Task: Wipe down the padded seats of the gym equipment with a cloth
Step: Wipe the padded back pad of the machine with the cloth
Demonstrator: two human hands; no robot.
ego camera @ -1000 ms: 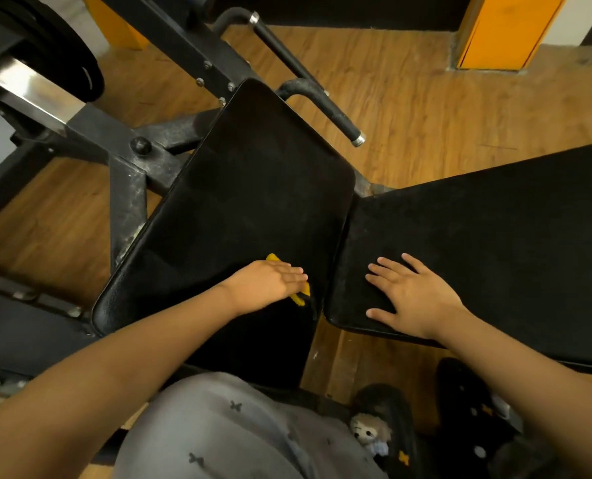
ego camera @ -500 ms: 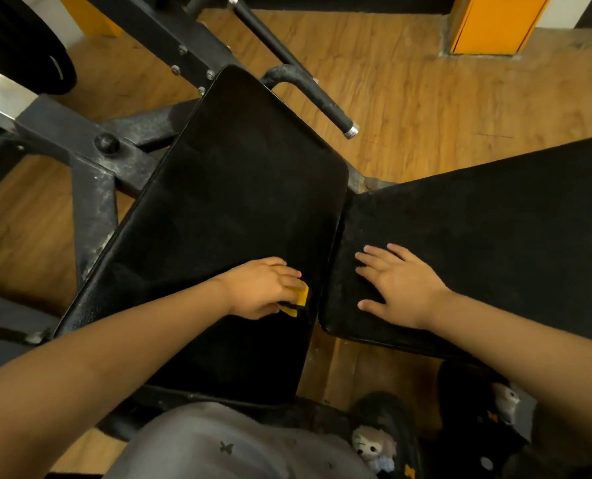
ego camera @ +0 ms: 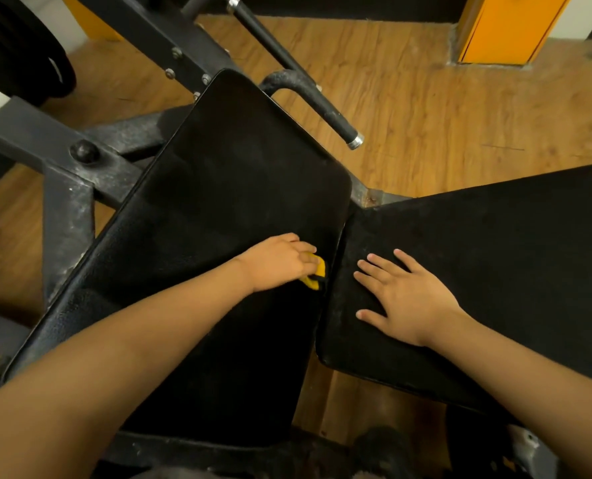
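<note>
Left pad (ego camera: 225, 202): black, long, the surface being wiped.
Left hand (ego camera: 280, 262): fingers curled over the yellow cloth (ego camera: 317, 274), pressing it to the pad near its right edge.
Right hand (ego camera: 405, 299): flat, fingers spread, resting on the right pad (ego camera: 495, 254).
Method: keep the cloth flat under the palm, overlap strokes, and run each to the rim and into the seam between the pads. The right pad looks dusty and is probably due next.
Surrounds: weight plate (ego camera: 18, 46); steel frame (ego camera: 66, 188); grip bar (ego camera: 308, 95) beside the left pad's far corner, liable to block a long stroke; wooden floor (ego camera: 426, 115).
</note>
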